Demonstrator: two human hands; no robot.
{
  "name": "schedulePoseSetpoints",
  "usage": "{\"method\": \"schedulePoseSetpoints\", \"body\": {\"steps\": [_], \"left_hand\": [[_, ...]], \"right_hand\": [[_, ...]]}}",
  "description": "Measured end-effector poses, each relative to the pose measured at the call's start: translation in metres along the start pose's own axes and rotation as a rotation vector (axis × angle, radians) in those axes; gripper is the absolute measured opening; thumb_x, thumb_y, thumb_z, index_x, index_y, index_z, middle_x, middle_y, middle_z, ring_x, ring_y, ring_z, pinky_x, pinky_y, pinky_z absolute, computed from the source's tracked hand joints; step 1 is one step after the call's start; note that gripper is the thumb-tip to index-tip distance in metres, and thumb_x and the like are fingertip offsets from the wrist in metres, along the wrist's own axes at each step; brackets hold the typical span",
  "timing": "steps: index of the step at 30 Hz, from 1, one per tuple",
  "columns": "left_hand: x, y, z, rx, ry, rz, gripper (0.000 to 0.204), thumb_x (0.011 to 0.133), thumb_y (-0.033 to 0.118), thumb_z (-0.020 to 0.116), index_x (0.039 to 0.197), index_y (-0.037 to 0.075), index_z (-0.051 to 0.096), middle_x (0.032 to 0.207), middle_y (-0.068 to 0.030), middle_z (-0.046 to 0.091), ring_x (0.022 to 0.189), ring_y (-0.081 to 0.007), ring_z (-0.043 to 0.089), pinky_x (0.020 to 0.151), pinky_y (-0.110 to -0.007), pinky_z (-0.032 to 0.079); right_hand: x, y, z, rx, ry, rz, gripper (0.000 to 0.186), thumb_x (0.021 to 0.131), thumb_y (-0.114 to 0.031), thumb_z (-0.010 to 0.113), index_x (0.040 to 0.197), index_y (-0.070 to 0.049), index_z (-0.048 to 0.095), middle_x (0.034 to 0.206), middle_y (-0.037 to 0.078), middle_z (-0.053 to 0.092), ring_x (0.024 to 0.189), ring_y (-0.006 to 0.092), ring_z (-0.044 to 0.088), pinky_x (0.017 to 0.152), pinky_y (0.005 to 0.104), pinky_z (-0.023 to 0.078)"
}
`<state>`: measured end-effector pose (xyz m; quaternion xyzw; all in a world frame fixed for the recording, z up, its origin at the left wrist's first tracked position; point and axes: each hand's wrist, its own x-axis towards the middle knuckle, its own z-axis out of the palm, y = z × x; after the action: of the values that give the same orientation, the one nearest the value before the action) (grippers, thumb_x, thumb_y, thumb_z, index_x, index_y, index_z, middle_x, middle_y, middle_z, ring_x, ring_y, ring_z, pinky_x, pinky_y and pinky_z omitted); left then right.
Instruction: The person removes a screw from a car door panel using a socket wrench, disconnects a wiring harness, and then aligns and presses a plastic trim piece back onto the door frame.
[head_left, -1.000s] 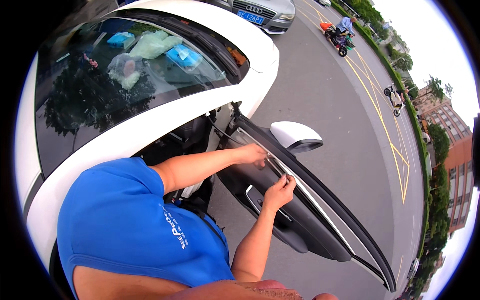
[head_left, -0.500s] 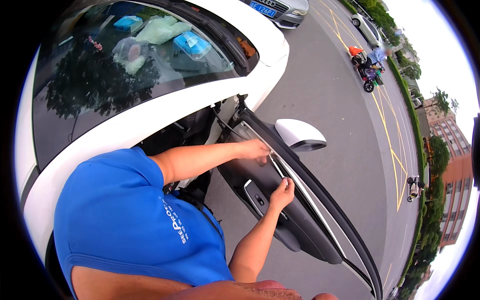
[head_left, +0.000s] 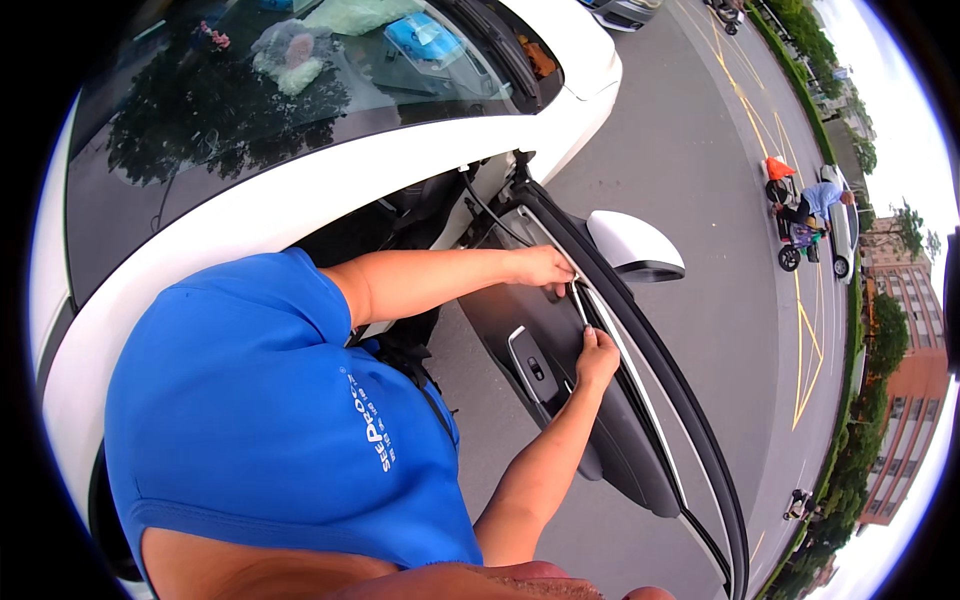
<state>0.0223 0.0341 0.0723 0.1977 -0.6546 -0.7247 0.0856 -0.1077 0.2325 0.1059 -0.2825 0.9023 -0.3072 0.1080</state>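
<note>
A white car has its door open, with a dark grey door panel and a switch plate on it. My left hand pinches a thin silver strip at the inner top edge of the door. A little lower along that edge, my right hand is closed on the same strip, fingertips together against it. The white side mirror sticks out beyond both hands. A dark cable runs between the car body and the door's hinged end.
Bags and blue packs lie behind the windscreen. A grey car is at the top edge. On the marked road, a rider on a scooter passes near a white car; other two-wheelers are farther off. A hedge borders the road.
The view has shifted, so car, door and hands appear higher and farther right. Both hands stay at the door's edge. The scooter rider and a white car have moved down along the road.
</note>
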Motion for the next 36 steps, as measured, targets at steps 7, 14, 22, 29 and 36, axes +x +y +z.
{"method": "schedulePoseSetpoints", "body": {"steps": [7,14,22,29,36], "left_hand": [[0.005,-0.006,0.000,-0.069,-0.088,0.057,0.025,0.093,0.025,0.062,0.099,0.003,0.072,0.083,-0.0033,0.071,0.072,-0.0096,0.059,0.066,-0.025,0.047],[0.013,-0.006,0.003,0.027,-0.065,-0.016,0.025,0.088,0.026,0.067,0.093,0.003,0.073,0.083,-0.0024,0.073,0.072,-0.0113,0.059,0.068,-0.026,0.049],[0.007,0.000,-0.014,-0.060,-0.132,-0.097,0.028,0.095,0.027,0.061,0.099,0.001,0.070,0.093,-0.0088,0.073,0.085,-0.0145,0.064,0.083,-0.027,0.050],[0.009,-0.004,-0.013,-0.129,-0.215,-0.023,0.034,0.099,0.033,0.054,0.109,0.002,0.065,0.100,-0.0108,0.071,0.094,-0.0179,0.066,0.089,-0.032,0.050],[0.009,0.002,-0.012,-0.142,-0.183,-0.057,0.033,0.100,0.030,0.051,0.110,0.003,0.066,0.099,-0.0090,0.071,0.092,-0.0152,0.065,0.088,-0.031,0.048]], "right_hand": [[0.008,0.016,-0.003,-0.290,-0.005,-0.207,0.029,0.089,-0.032,0.066,0.096,-0.005,0.073,0.086,0.020,0.069,0.082,0.0375,0.065,0.075,0.0448,0.050],[-0.003,0.022,-0.008,-0.326,0.036,-0.456,0.023,0.092,-0.028,0.063,0.096,-0.005,0.066,0.100,0.015,0.061,0.091,0.0362,0.061,0.079,0.0456,0.049],[-0.032,-0.012,-0.003,-0.191,0.062,-0.204,0.025,0.092,-0.028,0.062,0.097,-0.004,0.059,0.092,0.020,0.066,0.087,0.0416,0.063,0.076,0.0492,0.048],[-0.076,-0.044,0.030,0.442,0.422,-0.097,0.020,0.089,-0.018,0.068,0.096,0.000,0.062,0.081,0.019,0.068,0.074,0.0325,0.067,0.070,0.0390,0.052],[-0.062,-0.087,0.011,0.355,0.529,-0.177,0.019,0.091,-0.018,0.065,0.096,0.001,0.063,0.077,0.015,0.067,0.068,0.0263,0.065,0.068,0.0350,0.051]]}}
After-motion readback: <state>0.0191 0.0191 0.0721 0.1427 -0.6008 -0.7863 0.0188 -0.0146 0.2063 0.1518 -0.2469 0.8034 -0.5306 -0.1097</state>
